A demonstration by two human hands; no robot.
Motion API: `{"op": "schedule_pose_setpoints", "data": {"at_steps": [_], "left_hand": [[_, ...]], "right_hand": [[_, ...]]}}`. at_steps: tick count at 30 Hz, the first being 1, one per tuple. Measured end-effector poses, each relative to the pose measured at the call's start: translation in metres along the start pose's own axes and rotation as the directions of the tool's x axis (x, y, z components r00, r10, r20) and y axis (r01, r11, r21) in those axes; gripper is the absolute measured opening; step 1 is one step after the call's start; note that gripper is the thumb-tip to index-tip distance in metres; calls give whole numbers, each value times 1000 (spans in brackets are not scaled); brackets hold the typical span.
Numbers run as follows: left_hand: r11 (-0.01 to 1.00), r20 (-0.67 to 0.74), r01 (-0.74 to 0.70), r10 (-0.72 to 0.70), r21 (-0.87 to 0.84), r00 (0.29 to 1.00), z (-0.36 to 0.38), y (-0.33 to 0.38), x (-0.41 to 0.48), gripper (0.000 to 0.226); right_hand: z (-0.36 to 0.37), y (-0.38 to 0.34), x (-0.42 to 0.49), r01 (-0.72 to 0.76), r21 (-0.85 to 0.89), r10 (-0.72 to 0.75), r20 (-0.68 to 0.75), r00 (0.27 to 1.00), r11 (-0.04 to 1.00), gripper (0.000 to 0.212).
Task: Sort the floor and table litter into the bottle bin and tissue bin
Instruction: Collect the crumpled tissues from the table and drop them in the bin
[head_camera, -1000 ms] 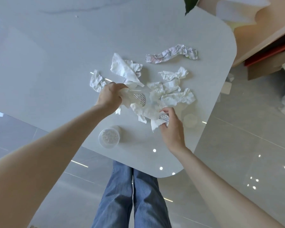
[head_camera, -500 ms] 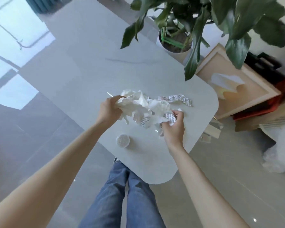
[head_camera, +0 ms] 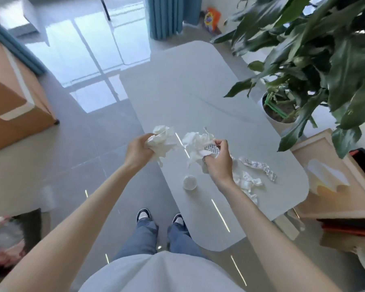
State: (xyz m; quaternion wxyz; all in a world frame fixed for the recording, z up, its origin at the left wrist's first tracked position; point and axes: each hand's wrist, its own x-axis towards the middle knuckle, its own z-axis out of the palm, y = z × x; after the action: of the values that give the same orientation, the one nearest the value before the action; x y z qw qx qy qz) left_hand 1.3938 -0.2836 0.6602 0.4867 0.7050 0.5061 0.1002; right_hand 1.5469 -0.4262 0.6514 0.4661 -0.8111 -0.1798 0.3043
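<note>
A small round translucent plastic cup (head_camera: 190, 182) sits on the glossy white rounded table (head_camera: 198, 91), just nearer than the right fingers. Loose crumpled white tissues (head_camera: 248, 182) and a wrinkled printed paper strip (head_camera: 259, 167) lie to their right. The right hand (head_camera: 218, 163) clutches a soft tissue wad (head_camera: 196, 142) (one patch printed). The left hand (head_camera: 138, 149) curls its fingers round a second crinkled white wad (head_camera: 163, 138).

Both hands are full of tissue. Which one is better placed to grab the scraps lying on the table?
Probably the right hand: it hangs just beside the loose tissue scraps and the printed paper strip. The left hand is at the opposite edge of the table, away from them.
</note>
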Motion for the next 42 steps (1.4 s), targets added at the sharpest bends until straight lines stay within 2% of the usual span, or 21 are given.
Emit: {"op": "schedule_pose_setpoints", "data": {"at_steps": [2,5,10,18,21,25,31,36,42], "left_hand": [[1000,-56,22,-23,-21,998,-23,-19,-9,36],[995,-131,59,-70,-86,989,-57,-54,-20,17],[981,-237,139,-168,-133,957,-121,-115,-31,14],[947,-341,158,-251,-279,906,-260,-198,-26,13],[937,-392,158,-279,-313,877,-312,-229,-23,20],[913,-440,148,-320,-381,839,-376,-269,-21,12],[897,-561,201,-408,-395,720,-461,-321,-11,13],[861,-636,194,-482,-470,602,-527,-360,10,40],[738,-652,186,-665,-649,364,-602,-393,31,48]], "right_hand": [[21,-10,-5,53,-57,-48,89,995,997,26],[59,-25,-13,131,-120,-102,222,970,984,25],[138,-54,-27,262,-155,-185,390,902,953,27],[301,-128,-53,359,-152,-234,521,821,921,27],[365,-155,-63,393,-174,-239,558,794,903,30],[450,-189,-75,439,-152,-253,633,731,886,31],[570,-237,-83,530,-106,-273,763,586,841,28],[676,-275,-70,602,-68,-269,851,452,795,28],[796,-338,-67,673,-4,-215,946,243,740,20]]}}
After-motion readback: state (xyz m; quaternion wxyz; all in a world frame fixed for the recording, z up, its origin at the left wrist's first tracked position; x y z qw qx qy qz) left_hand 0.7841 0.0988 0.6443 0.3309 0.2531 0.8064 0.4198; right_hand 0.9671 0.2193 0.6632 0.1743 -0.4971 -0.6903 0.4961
